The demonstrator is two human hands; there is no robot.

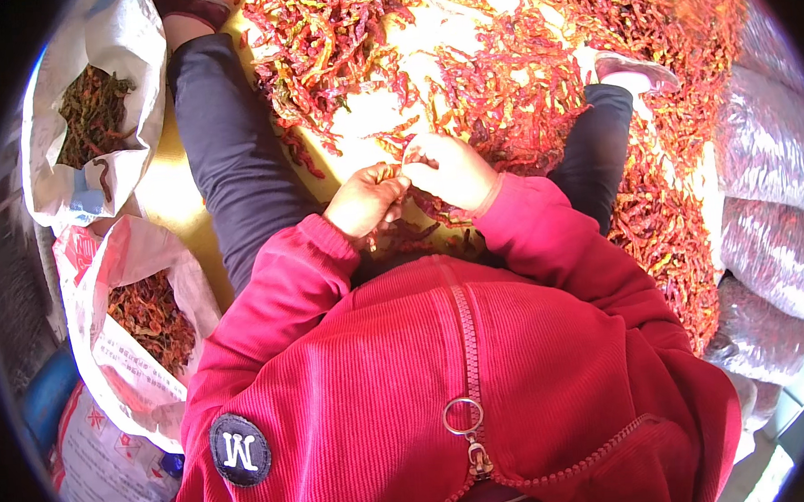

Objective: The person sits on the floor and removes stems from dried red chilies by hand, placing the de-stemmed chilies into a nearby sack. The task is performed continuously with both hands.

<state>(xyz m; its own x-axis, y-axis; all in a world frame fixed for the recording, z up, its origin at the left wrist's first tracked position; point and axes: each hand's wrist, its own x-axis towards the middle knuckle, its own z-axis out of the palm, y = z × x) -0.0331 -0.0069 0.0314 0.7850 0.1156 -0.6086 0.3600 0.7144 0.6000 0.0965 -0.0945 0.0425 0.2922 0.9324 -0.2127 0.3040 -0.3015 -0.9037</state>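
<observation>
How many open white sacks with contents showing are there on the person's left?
2. The upper sack is beside the left leg, with dark greenish contents; the lower sack is just below it in the picture, with reddish contents. Others may be hidden.

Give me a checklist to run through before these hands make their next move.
1. Left hand and right hand together: ok, meeting at the tips.
2. What they pinch identifiable: cannot tell, too small.
3. Upper white sack open: ok, dark greenish-brown contents visible.
4. Lower white-and-red sack open: ok, reddish pieces inside.
5. Red peppers between the legs: ok, seemingly within reach.
6. Clear bags sealed: cannot tell.
</observation>
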